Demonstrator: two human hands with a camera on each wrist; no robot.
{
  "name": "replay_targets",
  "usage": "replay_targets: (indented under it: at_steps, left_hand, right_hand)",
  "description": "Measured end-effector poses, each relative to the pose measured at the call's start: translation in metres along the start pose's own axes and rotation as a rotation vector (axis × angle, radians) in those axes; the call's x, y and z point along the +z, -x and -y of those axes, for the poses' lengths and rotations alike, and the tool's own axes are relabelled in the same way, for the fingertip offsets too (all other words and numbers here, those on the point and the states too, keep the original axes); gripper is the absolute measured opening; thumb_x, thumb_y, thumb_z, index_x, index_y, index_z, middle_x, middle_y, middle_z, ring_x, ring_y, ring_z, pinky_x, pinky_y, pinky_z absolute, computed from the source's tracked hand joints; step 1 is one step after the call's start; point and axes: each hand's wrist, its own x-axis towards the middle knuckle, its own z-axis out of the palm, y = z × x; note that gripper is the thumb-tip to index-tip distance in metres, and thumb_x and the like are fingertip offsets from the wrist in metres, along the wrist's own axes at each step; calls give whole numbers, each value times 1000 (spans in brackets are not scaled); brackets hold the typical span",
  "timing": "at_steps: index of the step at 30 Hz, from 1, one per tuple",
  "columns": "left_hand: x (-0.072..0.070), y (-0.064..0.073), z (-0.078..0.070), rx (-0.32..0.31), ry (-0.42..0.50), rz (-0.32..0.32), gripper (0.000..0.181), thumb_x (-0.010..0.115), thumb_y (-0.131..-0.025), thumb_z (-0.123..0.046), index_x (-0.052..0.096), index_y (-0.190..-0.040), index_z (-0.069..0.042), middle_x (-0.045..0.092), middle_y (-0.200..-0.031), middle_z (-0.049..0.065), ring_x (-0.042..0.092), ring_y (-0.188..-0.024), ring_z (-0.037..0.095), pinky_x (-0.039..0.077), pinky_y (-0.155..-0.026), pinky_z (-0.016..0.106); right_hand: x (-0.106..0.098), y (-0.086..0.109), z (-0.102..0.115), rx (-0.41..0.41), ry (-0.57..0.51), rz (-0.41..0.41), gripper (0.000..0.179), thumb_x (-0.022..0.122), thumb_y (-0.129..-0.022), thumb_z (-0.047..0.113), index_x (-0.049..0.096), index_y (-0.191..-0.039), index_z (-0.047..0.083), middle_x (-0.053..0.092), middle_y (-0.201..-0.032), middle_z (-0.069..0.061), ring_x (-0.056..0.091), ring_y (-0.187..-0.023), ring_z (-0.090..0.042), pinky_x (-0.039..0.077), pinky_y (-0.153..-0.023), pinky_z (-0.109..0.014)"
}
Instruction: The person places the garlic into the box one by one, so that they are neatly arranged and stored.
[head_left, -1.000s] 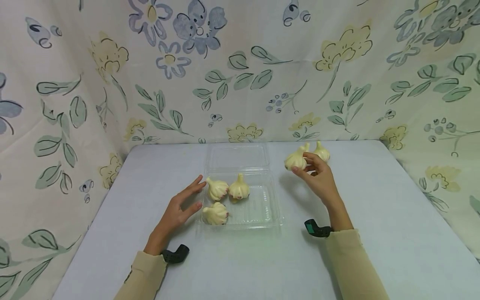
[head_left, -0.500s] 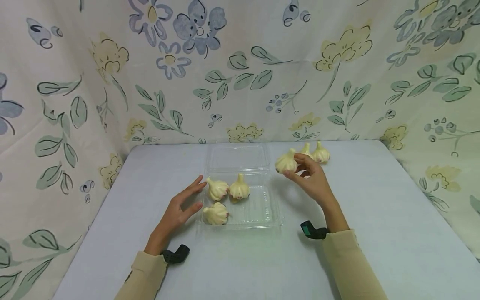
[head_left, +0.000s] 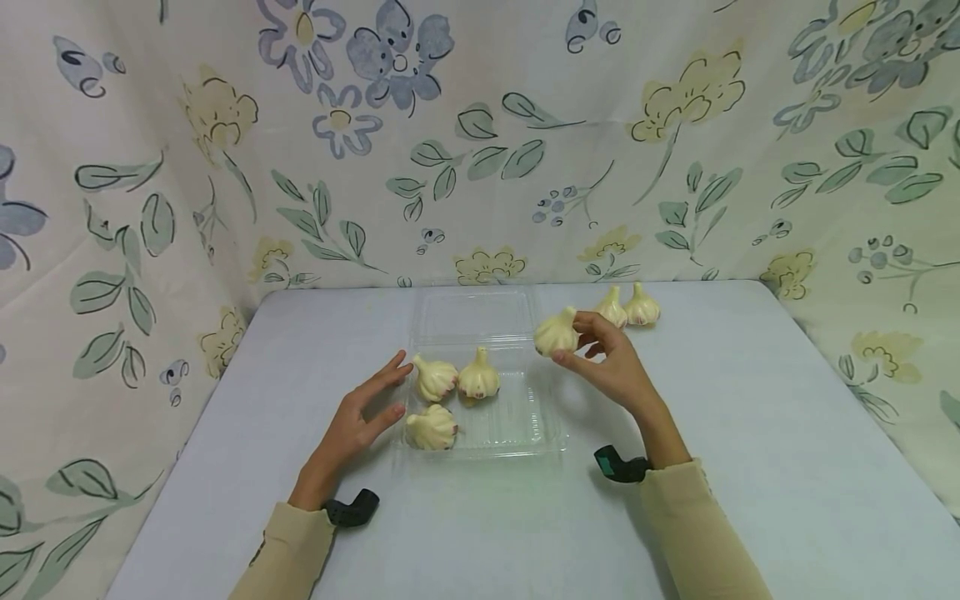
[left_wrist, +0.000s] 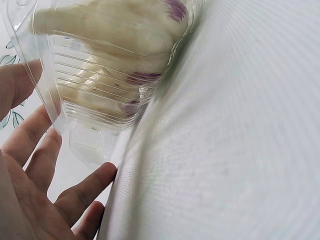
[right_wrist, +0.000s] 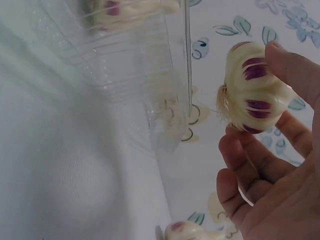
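In the head view my right hand [head_left: 611, 358] pinches a garlic bulb [head_left: 557, 332] between thumb and fingers, held up by the right side of a clear plastic box [head_left: 517, 454]. The right wrist view shows purple streaks and a tuft of roots on this held garlic bulb [right_wrist: 257, 90]. Three garlic bulbs lie inside the box: one garlic bulb [head_left: 435, 378] at back left, another garlic bulb [head_left: 478, 377] beside it, a third garlic bulb [head_left: 432, 427] at front left. My left hand [head_left: 363, 417] has its fingers spread along the box's left wall; in the left wrist view fingertips [left_wrist: 54, 107] touch its rim.
Two more garlic bulbs stand at the back right of the white table [head_left: 750, 417], one garlic bulb [head_left: 611, 308] next to another garlic bulb [head_left: 642, 307]. The box's clear lid [head_left: 476, 315] lies folded back behind it. A flowered curtain [head_left: 495, 167] hangs behind the table.
My right hand has carried the garlic bulb left and slightly nearer, away from the two bulbs at the back and toward the box. My left hand has stayed at the box.
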Motion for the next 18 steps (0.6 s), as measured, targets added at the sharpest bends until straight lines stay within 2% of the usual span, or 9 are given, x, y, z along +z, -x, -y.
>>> replay_targets:
  at_steps: [4,9,14,18]
  left_hand:
    - [0,0,0,-1,4,-2,58,66,-95,-6,52,-150,-16,35,-166,7,57,-136,32,26,-119,20]
    - [0,1,-1,-8,1,-4,58,66,-95,-7,52,-150,-17,36,-166,5,58,-136,27,25,-119,20]
    - [-1,0,-2,-4,3,-3,58,66,-95,-6,52,-150,-16,36,-166,6,57,-137,23,26,-119,21]
    - [0,0,-1,6,1,0,58,66,-95,-5,51,-150,-15,35,-166,8,57,-137,24,27,-119,21]
  right_hand:
    - [3,0,3,-9,23,21,57,82,-87,23,57,-138,12,65,-127,-15,56,-107,-23,47,-93,-40]
    - [6,0,6,-23,30,45,56,84,-86,24,59,-135,15,65,-126,-13,57,-107,-23,46,-93,-41]
    - [11,2,10,-54,26,75,55,84,-85,24,60,-133,18,65,-125,-10,57,-108,-22,46,-92,-40]
    - [15,3,12,-72,38,98,54,85,-84,27,62,-132,21,67,-122,-5,58,-106,-20,47,-91,-40]
